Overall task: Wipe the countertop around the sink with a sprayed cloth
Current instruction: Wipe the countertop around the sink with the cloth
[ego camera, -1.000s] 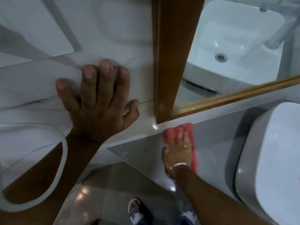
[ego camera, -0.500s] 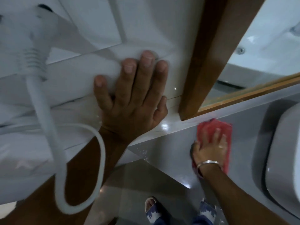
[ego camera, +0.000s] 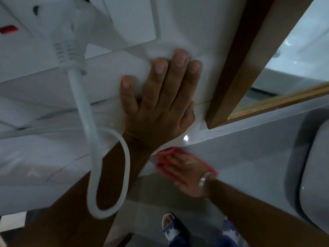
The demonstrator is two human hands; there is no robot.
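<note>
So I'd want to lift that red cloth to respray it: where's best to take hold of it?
Pinch the free far edge of the red cloth from above, near the wall. The cloth lies flat on the countertop under the right hand, so only its edges are exposed.

One head-worn view looks steeply down, close to the wall (ego camera: 187, 24). The countertop (ego camera: 249, 157) fills 3 to 5 o'clock, the mirror (ego camera: 293, 59) sits at 2, and feet (ego camera: 169, 227) at 6.
</note>
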